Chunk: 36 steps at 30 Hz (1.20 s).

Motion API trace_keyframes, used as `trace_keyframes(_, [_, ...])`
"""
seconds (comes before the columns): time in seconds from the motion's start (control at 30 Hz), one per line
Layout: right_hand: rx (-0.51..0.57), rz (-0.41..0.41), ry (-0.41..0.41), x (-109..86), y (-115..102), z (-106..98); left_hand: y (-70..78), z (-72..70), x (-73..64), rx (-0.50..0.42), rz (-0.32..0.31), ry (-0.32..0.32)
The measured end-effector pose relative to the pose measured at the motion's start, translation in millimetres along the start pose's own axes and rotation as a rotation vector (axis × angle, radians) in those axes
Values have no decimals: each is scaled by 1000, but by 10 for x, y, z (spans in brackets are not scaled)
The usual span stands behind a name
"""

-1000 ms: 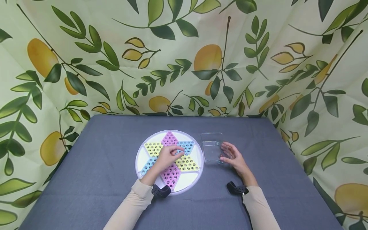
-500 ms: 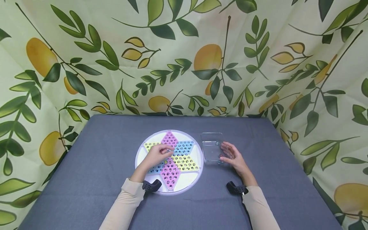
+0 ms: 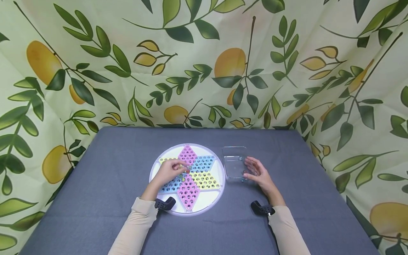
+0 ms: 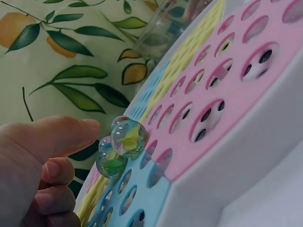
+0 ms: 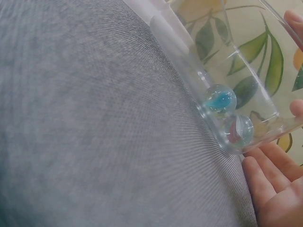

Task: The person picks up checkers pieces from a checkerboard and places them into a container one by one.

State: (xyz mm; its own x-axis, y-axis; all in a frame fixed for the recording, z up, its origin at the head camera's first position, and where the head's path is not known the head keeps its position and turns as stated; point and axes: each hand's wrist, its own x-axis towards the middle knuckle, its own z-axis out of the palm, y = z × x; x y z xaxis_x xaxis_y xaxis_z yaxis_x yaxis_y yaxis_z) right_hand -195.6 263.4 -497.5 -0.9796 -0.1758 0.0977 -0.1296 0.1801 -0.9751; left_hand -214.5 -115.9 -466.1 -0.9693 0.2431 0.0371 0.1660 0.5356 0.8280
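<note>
My left hand (image 3: 170, 170) hovers over a round white star-shaped board (image 3: 208, 202) with pink, yellow and blue perforated points. Its fingertips are right at a small cluster of clear glass marbles (image 4: 128, 137), with the other fingers curled. Whether one marble is pinched I cannot tell. A reddish marble (image 3: 188, 171) shows just beside the thumb in the head view. My right hand (image 3: 259, 177) rests beside the clear rectangular box (image 3: 230, 179), fingers loose along its right side. Inside the box's corner lie a blue-swirled marble (image 5: 221, 98) and a red-and-white one (image 5: 239, 131).
Grey cloth (image 3: 95, 198) covers the table. The box stands close to the board's right edge. A leaf-and-fruit patterned curtain (image 3: 191, 81) hangs behind the table and along its sides. Black wrist straps (image 3: 165, 203) sit below both hands.
The left hand has moved left over the board, from near its middle toward the left blue point, uncovering marbles near the centre. The right hand and the box stay in place.
</note>
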Motion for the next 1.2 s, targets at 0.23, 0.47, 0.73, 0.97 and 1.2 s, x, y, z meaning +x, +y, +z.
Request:
trace_keyframes(0.23, [11,-19,1,12,14,-10,-17,21,8,58,2,28])
trace_keyframes(0.47, [6,-9,-1,10,-6,-13,-13,26,22,96,10,26])
trace_keyframes(0.73, [-6,-5,1,1,-20,-3,-26,28,21,139,14,25])
trace_keyframes(0.97, [2,-5,2,4,-18,-7,-28,34,24,156,33,37])
trace_keyframes(1.2, [12,-8,2,7,-2,-4,-32,30,14,122,13,49])
